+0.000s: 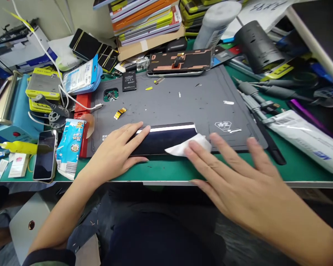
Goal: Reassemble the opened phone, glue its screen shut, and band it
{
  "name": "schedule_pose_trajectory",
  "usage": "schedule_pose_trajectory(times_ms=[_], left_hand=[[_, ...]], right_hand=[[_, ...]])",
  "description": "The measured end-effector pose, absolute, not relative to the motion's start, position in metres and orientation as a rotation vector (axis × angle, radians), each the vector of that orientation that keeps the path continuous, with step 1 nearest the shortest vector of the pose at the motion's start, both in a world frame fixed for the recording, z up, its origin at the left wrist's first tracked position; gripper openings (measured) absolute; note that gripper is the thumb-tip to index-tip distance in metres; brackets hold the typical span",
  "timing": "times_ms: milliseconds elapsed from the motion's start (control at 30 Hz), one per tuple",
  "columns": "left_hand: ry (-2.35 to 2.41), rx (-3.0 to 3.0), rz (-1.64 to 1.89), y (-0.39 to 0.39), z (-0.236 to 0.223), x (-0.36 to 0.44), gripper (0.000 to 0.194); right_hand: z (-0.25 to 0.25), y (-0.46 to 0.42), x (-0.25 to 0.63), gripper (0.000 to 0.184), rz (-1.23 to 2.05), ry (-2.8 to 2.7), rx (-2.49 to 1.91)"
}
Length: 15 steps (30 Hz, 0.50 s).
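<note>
A phone (pixel 161 139) with a dark, glossy face lies along the near edge of the grey work mat (pixel 166 99), a white band of reflected light across it. My left hand (pixel 119 147) grips its left end, fingers over the top and thumb along the near edge. On the right end, a crumpled white wipe (pixel 199 143) is pressed under the index and middle fingertips of my right hand (pixel 233 173). The other fingers of that hand are spread and raised off the mat.
Behind lie an opened phone (pixel 180 62), a black battery (pixel 129 81) and a small flex cable (pixel 120 113). At left are a blue snack-like packet (pixel 70 147) and another phone (pixel 45 155). Grey-handled tools (pixel 277 90) and a white tube (pixel 308 138) crowd the right side.
</note>
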<state>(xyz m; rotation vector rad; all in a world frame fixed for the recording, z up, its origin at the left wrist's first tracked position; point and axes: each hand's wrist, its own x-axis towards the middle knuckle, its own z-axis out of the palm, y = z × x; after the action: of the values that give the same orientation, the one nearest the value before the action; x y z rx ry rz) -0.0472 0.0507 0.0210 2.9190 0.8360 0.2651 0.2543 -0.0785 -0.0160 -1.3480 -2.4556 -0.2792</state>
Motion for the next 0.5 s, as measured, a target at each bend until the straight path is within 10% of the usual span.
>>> schedule_pose_trajectory(times_ms=[500], left_hand=[[0.791, 2.853, 0.373, 0.052, 0.013, -0.050, 0.070]], right_hand=[[-0.012, -0.073, 0.264, 0.064, -0.157, -2.505, -1.329]])
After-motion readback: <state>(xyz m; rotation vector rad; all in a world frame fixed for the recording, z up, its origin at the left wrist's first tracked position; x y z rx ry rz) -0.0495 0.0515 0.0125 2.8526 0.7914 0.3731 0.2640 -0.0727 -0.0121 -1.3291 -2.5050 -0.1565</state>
